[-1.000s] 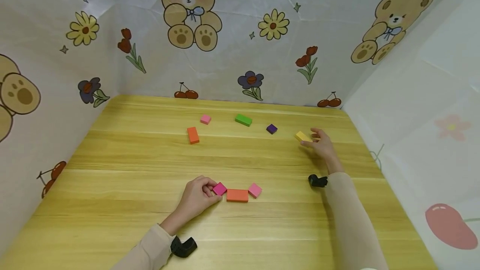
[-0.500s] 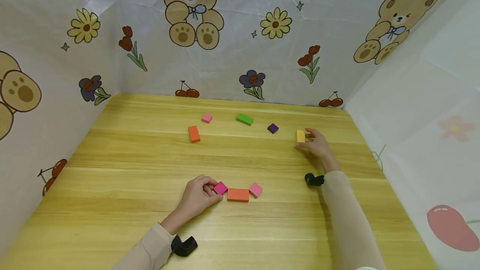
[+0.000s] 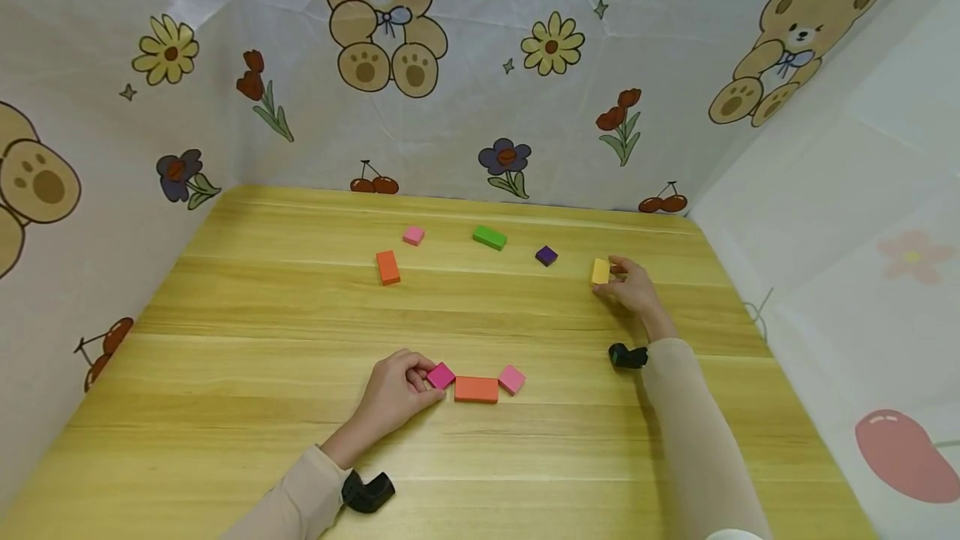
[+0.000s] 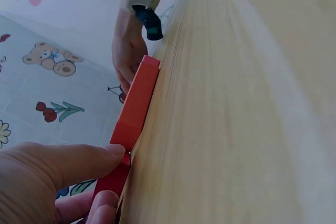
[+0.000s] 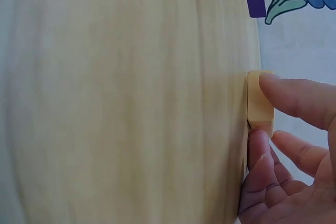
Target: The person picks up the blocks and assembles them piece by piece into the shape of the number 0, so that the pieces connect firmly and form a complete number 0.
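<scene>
My left hand [image 3: 397,392] pinches a small magenta block [image 3: 441,376] between thumb and fingers. One corner of that block meets the left end of an orange rectangular block [image 3: 476,389]; a pink square block [image 3: 512,380] sits turned at the other end. Farther off on the right, my right hand [image 3: 632,286] holds a yellow rectangular block [image 3: 601,272] at the tabletop. In the right wrist view, the thumb presses one end of the yellow block [image 5: 260,100] and fingers touch the other.
Along the back of the wooden table [image 3: 300,315] lie a purple block [image 3: 546,256], a green block [image 3: 490,237], a pink block [image 3: 413,236] and another orange block [image 3: 387,267]. A printed cloth wall [image 3: 465,15] rises behind the table, with walls at both sides.
My right hand has shifted slightly left and turned the yellow block, which was slanted and now points nearly straight away from me. The left hand and its magenta block have stayed put.
</scene>
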Available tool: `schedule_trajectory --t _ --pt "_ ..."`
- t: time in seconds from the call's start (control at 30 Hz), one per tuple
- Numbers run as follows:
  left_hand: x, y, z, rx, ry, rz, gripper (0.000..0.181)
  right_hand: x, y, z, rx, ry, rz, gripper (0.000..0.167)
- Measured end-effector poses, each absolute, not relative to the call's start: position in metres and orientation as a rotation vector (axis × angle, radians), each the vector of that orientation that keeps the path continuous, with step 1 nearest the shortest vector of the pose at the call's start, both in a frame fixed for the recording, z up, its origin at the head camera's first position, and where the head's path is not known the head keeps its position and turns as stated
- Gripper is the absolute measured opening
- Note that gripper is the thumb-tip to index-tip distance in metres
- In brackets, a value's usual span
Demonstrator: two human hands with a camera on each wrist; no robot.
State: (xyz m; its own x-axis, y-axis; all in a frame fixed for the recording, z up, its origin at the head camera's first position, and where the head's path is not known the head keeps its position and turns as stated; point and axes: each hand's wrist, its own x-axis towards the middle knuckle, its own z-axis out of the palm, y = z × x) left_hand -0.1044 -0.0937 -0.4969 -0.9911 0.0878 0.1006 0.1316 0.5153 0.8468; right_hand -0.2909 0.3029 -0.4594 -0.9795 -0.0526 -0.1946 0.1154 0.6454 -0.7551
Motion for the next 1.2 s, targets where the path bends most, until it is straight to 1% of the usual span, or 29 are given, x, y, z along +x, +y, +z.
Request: schedule_trajectory --t 0.37,0.7,1.0,1.2 --pt "-0.1043 -0.0940 -0.4944 -0.212 -2.684 -1.516 0.027 -0.2897 0.3033 -0.4582 0.051 2.680 -1.232 0.073" --pt "-0.1037 -0.0936 -0.4935 -0.202 -2.684 -1.527 0.028 -0.2902 0.3032 -0.4632 0.093 2.712 -1.263 0.072" --pt "-0.1040 -0.0933 -0.4940 -0.189 -2.689 -1.549 0.029 -0.2886 0.3070 -0.4652 0.148 2.677 -1.434 0.073" --pt "-0.1031 -0.0932 -0.4920 -0.179 -2.701 -1.534 0.028 -0.2859 0.3089 -0.4674 0.158 2.693 -1.453 0.072"
